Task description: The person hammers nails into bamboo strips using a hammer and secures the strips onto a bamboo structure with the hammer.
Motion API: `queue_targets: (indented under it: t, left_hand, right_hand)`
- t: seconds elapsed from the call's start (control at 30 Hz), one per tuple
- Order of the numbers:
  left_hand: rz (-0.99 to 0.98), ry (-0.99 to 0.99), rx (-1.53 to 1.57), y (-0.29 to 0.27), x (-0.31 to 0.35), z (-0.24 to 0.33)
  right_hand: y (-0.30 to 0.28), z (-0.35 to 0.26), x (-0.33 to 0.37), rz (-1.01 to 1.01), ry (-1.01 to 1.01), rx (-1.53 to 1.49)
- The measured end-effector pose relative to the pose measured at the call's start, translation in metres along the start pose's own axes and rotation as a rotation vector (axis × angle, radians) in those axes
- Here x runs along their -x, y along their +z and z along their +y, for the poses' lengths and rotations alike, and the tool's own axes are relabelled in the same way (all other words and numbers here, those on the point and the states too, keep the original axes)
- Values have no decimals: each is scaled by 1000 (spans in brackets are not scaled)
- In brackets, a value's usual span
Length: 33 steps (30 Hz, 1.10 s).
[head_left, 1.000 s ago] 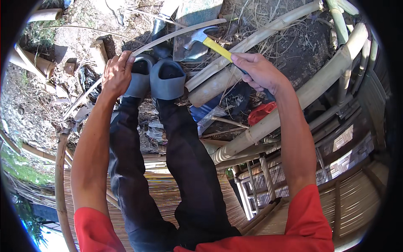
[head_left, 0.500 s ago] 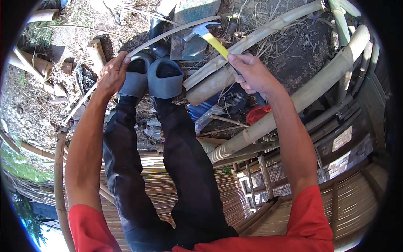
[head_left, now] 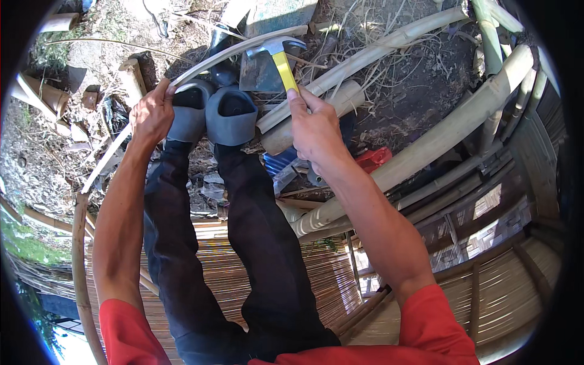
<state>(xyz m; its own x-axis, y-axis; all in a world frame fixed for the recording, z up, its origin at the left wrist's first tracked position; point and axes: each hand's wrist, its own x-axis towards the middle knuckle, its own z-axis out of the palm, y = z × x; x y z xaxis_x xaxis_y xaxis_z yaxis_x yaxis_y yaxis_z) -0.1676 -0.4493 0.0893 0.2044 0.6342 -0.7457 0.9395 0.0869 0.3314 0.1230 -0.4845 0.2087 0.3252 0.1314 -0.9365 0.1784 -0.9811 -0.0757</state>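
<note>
My left hand [head_left: 152,115] is closed around a long, pale bamboo strip [head_left: 222,55], which runs from the lower left to the upper middle. In my right hand [head_left: 316,131] is a claw hammer [head_left: 284,70] with a yellow handle and a metal head, the fingers wrapped about its grip. The hammer's head lies right beside the strip's far part; whether they touch, I cannot tell. Below the strip are my feet in grey slip-on shoes [head_left: 232,129].
A split bamboo pole [head_left: 389,45] and a thick bamboo piece [head_left: 350,97] lie to the right of my feet. A long bamboo rail [head_left: 450,131] crosses the right side. A dark flat board [head_left: 277,21] lies beyond the shoes. Slatted bamboo [head_left: 213,261] spreads below my legs.
My right hand has swung the hammer left and slightly down, bringing its head up to the strip. My left hand has shifted slightly left and down, still gripping the strip.
</note>
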Motion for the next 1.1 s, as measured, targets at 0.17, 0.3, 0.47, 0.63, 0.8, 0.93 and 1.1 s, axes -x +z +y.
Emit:
queue_targets:
  t: [0.17,0.3,0.47,0.63,0.8,0.93,1.1]
  left_hand:
    - [52,69,-33,-1,-11,-13]
    - [13,99,-19,0,-6,-19]
    - [-44,104,34,11,4,-17]
    - [-99,79,57,13,-1,-12]
    - [-36,44,66,25,6,-13]
    - [-49,25,74,26,6,-7]
    - [-38,21,99,31,1,-17]
  right_hand:
    - [21,0,5,65,85,-66]
    - [-18,0,0,-108,152,-148]
    - [-43,-16,-3,-343,259,-244]
    - [-67,-24,-15,-406,289,-120]
    - [-11,-23,5,-182,243,-84]
    - [-3,-20,7,-25,172,133]
    - [20,-16,9,78,104,232]
